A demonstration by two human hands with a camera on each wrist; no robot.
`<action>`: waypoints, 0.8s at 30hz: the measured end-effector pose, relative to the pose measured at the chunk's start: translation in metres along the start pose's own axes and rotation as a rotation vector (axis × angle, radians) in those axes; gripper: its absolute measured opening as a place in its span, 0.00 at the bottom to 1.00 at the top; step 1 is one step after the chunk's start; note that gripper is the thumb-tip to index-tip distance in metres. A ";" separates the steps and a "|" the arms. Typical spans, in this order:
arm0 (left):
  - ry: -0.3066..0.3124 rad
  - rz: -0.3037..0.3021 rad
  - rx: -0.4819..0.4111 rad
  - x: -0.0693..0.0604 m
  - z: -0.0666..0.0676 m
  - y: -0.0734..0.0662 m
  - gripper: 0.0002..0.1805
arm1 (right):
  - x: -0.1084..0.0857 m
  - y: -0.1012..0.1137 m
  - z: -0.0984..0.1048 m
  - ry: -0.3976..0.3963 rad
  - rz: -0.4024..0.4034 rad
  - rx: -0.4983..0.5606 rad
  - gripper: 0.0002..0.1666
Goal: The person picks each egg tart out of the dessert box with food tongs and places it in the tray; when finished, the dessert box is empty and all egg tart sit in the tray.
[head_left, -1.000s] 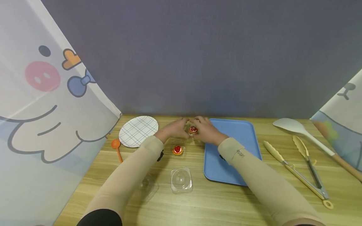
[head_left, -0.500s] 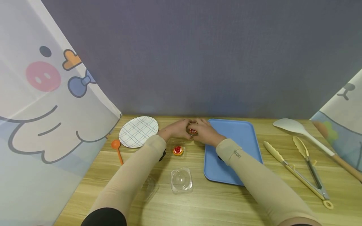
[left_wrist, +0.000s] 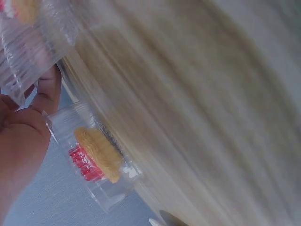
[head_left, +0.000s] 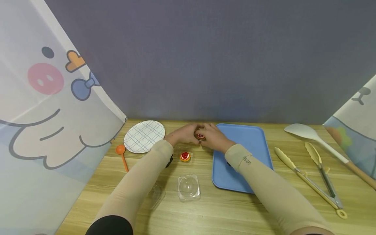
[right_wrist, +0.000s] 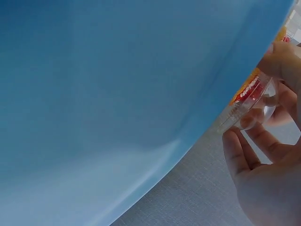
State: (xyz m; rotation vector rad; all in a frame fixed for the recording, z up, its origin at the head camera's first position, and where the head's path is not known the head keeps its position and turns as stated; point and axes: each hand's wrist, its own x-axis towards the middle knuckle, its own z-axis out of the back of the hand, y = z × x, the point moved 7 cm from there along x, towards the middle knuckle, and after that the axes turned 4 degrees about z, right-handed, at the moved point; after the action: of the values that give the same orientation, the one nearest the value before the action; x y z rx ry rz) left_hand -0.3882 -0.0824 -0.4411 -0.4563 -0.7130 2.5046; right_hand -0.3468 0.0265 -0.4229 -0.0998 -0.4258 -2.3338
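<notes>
A red-topped tart with orange crust (head_left: 200, 135) in a clear plastic container (right_wrist: 230, 117) is located between the left hand (head_left: 186, 133) and right hand (head_left: 215, 137), both clamped on the container. Nearer the person, a second red-topped tart (head_left: 185, 156) sits on the wood-grained surface (head_left: 217, 212); a blue rectangular tray (head_left: 251, 140) lies to its right.

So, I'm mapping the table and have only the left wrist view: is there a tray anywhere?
Observer: Yes, a blue tray lies to the right of the hands, with the right forearm crossing over it.

Operator: Ok, and which tool is next to the tray on its right?

Observer: The tongs, lying spread open on the table.

Operator: What has the right hand got?

Observer: The right hand grips a clear box with a tart inside.
</notes>
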 end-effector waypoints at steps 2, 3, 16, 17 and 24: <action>0.000 -0.002 0.000 0.000 0.000 0.000 0.50 | 0.000 0.001 0.001 -0.017 0.014 -0.017 0.25; 0.000 -0.001 -0.003 0.000 -0.001 0.000 0.50 | -0.001 0.002 0.002 -0.025 0.020 -0.027 0.25; -0.008 -0.020 -0.074 0.003 -0.001 -0.001 0.49 | -0.001 0.003 0.007 -0.077 0.069 -0.114 0.25; -0.006 -0.018 -0.075 0.003 -0.001 -0.002 0.49 | -0.001 0.004 0.007 -0.079 0.074 -0.117 0.25; -0.004 0.005 -0.076 0.001 0.000 -0.001 0.49 | 0.001 0.005 0.007 -0.063 0.094 -0.128 0.24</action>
State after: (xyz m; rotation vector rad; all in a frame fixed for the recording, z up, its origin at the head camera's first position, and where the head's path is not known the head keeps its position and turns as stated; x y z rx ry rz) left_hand -0.3883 -0.0815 -0.4413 -0.4801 -0.8124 2.4902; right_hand -0.3447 0.0247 -0.4152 -0.2503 -0.2960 -2.2686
